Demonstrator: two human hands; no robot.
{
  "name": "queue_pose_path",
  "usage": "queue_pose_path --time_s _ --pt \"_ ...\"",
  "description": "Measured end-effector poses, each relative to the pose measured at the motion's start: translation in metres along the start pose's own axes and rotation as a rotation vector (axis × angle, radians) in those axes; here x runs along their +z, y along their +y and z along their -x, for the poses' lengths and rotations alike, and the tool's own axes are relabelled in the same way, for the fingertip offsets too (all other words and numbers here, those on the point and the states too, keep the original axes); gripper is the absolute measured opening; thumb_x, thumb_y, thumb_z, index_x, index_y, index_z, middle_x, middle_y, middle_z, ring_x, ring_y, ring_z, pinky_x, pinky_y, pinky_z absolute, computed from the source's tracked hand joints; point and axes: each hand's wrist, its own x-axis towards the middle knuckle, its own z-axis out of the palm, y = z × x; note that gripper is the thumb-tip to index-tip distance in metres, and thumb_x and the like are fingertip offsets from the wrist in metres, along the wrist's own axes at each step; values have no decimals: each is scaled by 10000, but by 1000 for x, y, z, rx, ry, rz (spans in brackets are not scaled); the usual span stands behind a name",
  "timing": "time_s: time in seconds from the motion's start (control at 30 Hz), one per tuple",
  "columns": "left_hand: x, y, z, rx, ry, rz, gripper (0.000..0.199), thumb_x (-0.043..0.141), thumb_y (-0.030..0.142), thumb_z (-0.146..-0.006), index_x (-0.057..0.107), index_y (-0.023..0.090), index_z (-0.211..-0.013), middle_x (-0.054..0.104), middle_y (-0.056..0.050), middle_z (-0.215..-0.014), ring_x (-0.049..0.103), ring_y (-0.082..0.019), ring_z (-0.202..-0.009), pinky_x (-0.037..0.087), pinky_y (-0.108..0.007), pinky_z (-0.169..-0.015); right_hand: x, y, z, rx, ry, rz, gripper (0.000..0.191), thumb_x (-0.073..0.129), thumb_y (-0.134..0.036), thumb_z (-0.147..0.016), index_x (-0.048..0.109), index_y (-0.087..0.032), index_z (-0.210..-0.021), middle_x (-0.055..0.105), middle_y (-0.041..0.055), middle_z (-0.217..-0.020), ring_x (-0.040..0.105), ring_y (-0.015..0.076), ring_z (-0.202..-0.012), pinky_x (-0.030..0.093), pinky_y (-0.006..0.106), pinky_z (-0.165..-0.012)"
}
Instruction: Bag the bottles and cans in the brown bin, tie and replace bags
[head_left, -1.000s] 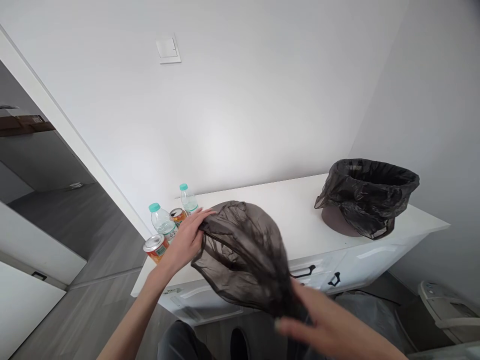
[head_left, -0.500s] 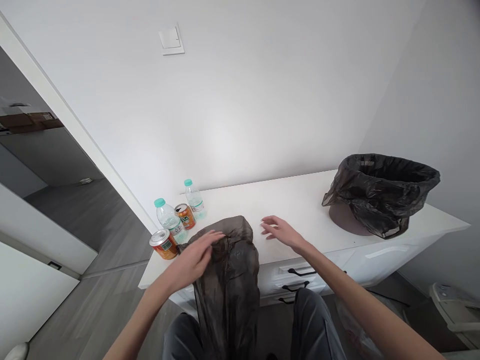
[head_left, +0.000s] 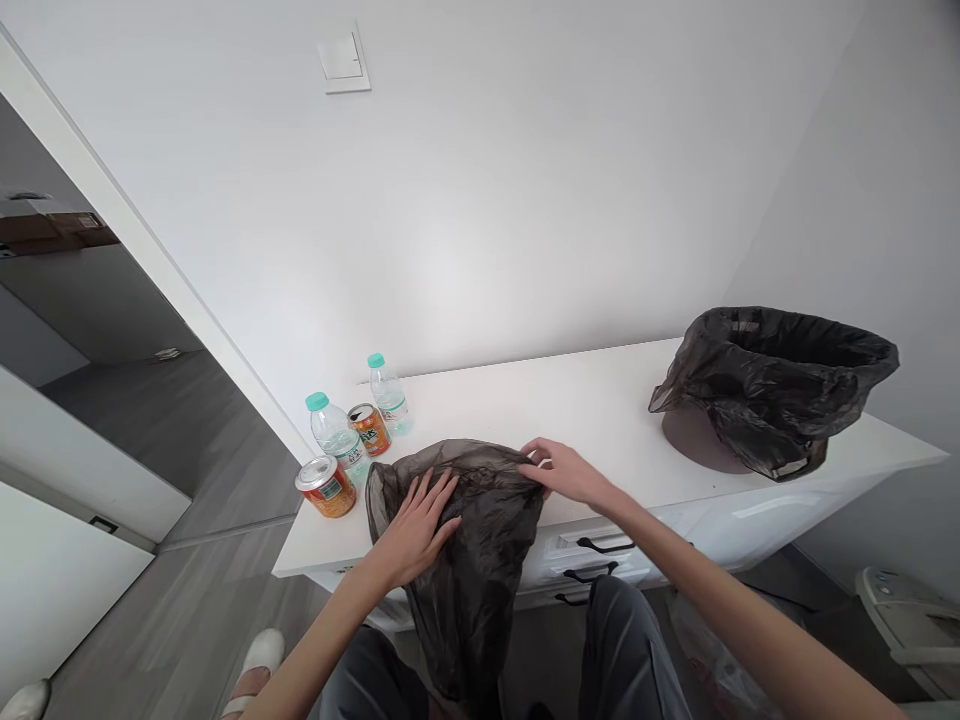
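Observation:
A thin black garbage bag (head_left: 480,540) lies partly on the white cabinet top and drapes over its front edge toward my knees. My left hand (head_left: 420,525) rests flat on the bag with its fingers spread. At the bag's upper right corner, my right hand (head_left: 564,470) pinches the edge between thumb and fingers. Left of the bag stand two clear bottles with teal caps, one in front (head_left: 335,432) and one behind (head_left: 388,395). Near them are an orange drink can (head_left: 370,430) and a wider orange can with a silver lid (head_left: 326,487).
A mauve bin (head_left: 694,440) lined with a black bag (head_left: 780,390) stands at the right of the white cabinet (head_left: 600,420). Dark drawer handles (head_left: 604,545) stick out below. A doorway is at the left, and a light-coloured appliance (head_left: 907,620) sits lower right.
My right hand has moved left onto the bag's edge and taken hold. The bag's top is spread wider, and my left hand now lies flatter with its fingers apart.

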Motion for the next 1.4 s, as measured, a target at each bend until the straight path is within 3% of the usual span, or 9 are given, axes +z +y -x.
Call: queue_pose_path --time_s 0.13,0.27,0.43,0.57,0.73,0.87,0.97,1.2,1.4 --pt "4 -11 -19 -23 15 -51 652 359 500 -1081 193 286 -1674 256 -71 -1729 185 -284 -1609 213 -564 -1293 -52 26 10 -69 169 -13 337 762 -442 -827 669 -216 -1059 722 59 -976 686 229 -944 571 296 -700" --pt "1 -14 -42 -100 117 -121 583 348 365 -1081 326 172 -1630 383 -173 -1662 265 -340 -1580 265 -639 -1252 -92 58 14 -79 421 129 438 746 -498 -813 664 -213 -1134 722 95 -1062 673 271 -1032 561 370 -871" --pt "-12 26 -43 105 265 -57 555 330 253 -1080 313 248 -1635 408 -100 -1661 264 -276 -1588 303 -565 -1280 -102 69 38 -215 647 418 466 609 -485 -919 625 -221 -1302 625 163 -1284 657 316 -1126 552 463 -975" --pt "-15 52 -19 252 62 14 559 388 323 -1096 275 329 -1644 362 -24 -1690 215 -234 -1603 319 -499 -1289 -90 77 57 -433 398 546 371 460 -466 -1047 650 -329 -1335 631 75 -1406 584 295 -1325 474 476 -1140" --pt "-3 35 -3 175 -32 -83 649 437 377 -1086 161 345 -1672 256 -36 -1728 189 -274 -1604 326 -532 -1272 -73 126 47 -485 65 751 600 496 -565 -1036 424 -352 -1593 391 33 -1675 332 311 -1558 300 558 -1272" --pt "-3 29 6 153 71 -109 755 474 300 -1061 54 308 -1688 200 -70 -1740 210 -294 -1600 335 -519 -1268 -61 158 32 -477 75 851 749 513 -636 -1005 294 -334 -1654 208 49 -1739 184 329 -1605 197 591 -1297" --pt "-7 39 17 233 16 -159 907 571 191 -963 41 299 -1690 140 -66 -1750 155 -328 -1609 292 -544 -1283 -57 165 26 -488 113 874 826 554 -679 -964 289 -318 -1658 180 58 -1744 147 340 -1612 158 599 -1302" --pt "27 61 13 224 81 -389 1069 436 -94 -813 21 377 -1678 72 -9 -1747 106 -313 -1604 282 -563 -1288 -56 165 22 -472 125 864 890 615 -705 -911 315 -311 -1649 175 66 -1744 134 344 -1613 132 595 -1306" --pt "40 57 -8 250 41 -173 1083 429 -89 -681 241 339 -1658 265 32 -1721 200 -251 -1606 283 -563 -1296 -64 140 30 -395 37 779 908 613 -736 -894 329 -312 -1645 151 65 -1747 128 343 -1614 133 586 -1307"
